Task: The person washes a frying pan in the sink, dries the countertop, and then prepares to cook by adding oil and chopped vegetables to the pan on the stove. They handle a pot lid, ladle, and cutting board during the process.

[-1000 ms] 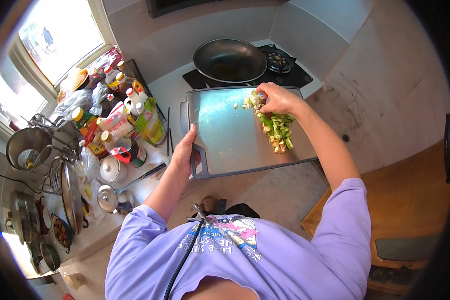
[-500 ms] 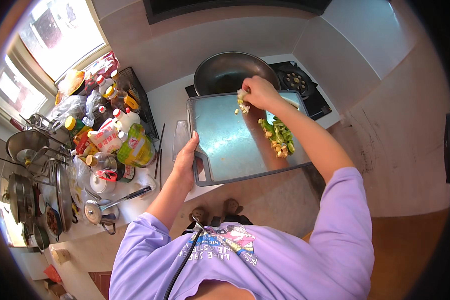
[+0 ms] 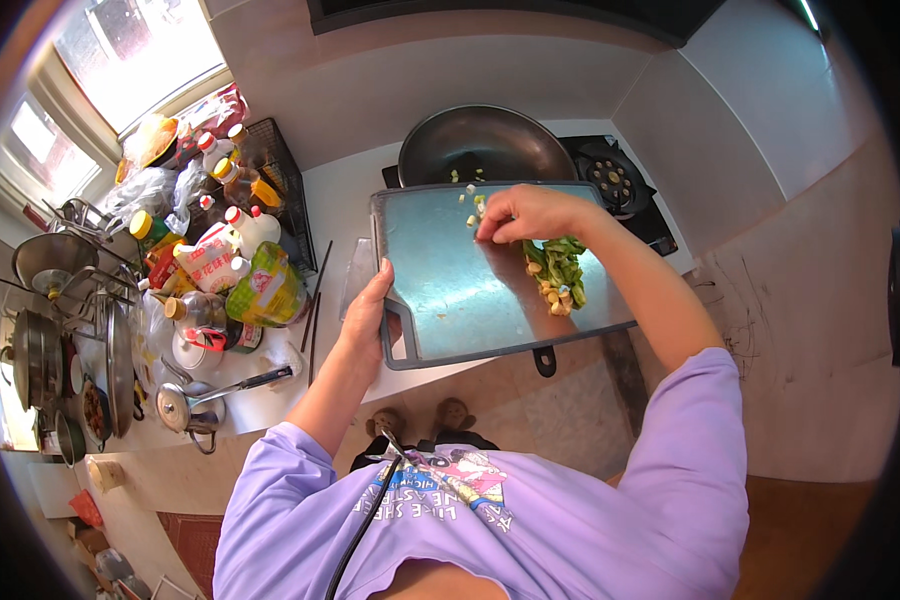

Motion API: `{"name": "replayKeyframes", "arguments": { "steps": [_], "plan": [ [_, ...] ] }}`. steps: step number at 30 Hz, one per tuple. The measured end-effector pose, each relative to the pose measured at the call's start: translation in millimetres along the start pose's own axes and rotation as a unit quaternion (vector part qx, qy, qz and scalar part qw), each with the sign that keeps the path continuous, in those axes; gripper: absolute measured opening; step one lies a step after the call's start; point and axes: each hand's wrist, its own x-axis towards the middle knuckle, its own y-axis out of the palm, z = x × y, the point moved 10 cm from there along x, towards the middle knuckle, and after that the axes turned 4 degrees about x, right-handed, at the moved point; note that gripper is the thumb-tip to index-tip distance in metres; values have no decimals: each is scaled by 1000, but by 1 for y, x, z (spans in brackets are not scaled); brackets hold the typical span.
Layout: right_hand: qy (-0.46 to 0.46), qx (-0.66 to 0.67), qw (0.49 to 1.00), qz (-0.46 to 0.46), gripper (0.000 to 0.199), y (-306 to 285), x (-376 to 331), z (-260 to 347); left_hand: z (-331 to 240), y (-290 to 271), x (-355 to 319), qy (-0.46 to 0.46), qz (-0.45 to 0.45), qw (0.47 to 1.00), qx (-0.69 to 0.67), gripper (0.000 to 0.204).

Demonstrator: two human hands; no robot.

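My left hand (image 3: 370, 312) grips the left edge of a grey metal cutting board (image 3: 450, 290), holding it over the front of a dark wok (image 3: 485, 145) on the stove. My right hand (image 3: 525, 213) rests near the board's far edge, fingers bent, touching small pale chopped pieces (image 3: 470, 205) by the wok's rim. A few pale bits lie inside the wok. A pile of chopped green vegetables (image 3: 558, 272) sits on the board's right side, just below my right wrist.
Bottles, jars and packets (image 3: 220, 250) crowd the counter at left, with a black wire rack (image 3: 270, 165) behind. Pots, lids and a ladle (image 3: 210, 395) sit further left. A second gas burner (image 3: 610, 178) lies right of the wok. Chopsticks (image 3: 315, 305) lie beside the board.
The board has come up over the wok's front rim. My right hand has left the green pile and slid to the pale pieces at the far edge; some now lie in the wok.
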Motion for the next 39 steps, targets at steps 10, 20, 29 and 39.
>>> {"name": "replayKeyframes", "arguments": {
  "steps": [10,20,29,39],
  "plan": [
    [-18,-24,986,-166,21,-48,32,-20,0,-8,-3,-1,-37,999,36,35],
    [28,-154,954,-254,23,-63,25,-18,-1,1,2,32,8,999,-10,38],
    [61,-225,924,-302,8,-67,45,-17,-3,-6,-3,43,-3,999,-13,35],
    [72,-173,982,-33,18,-29,37,3,-11,-28,-2,59,-45,997,-18,36]
  ]
}}
